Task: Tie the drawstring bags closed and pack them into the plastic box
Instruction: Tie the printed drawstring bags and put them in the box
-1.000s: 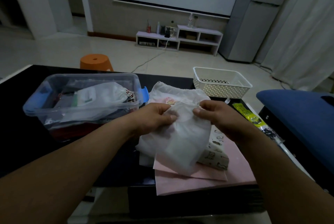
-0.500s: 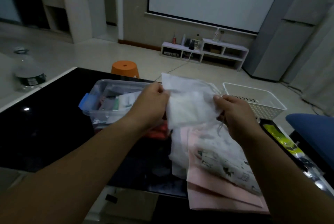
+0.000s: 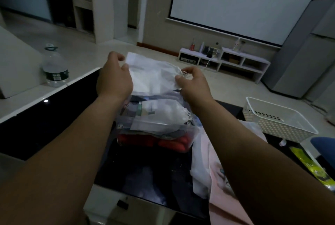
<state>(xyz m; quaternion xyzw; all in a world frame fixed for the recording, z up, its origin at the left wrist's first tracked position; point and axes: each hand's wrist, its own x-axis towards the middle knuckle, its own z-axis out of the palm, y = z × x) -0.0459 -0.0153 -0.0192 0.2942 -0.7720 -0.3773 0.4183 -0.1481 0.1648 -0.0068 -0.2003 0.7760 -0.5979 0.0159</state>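
So the bag [image 3: 154, 77] was down over the pile [image 3: 213, 161] a second ago. Now I've swung it left and it's hanging right above the box [image 3: 125, 116] on the table [image 3: 54, 116]. My left hand [image 3: 114, 77] pinches the flat end and my right hand [image 3: 194, 87] pinches the gathered end by the cord. Looks tied to me, so it's basically ready to drop in. The pile's still got more to do.
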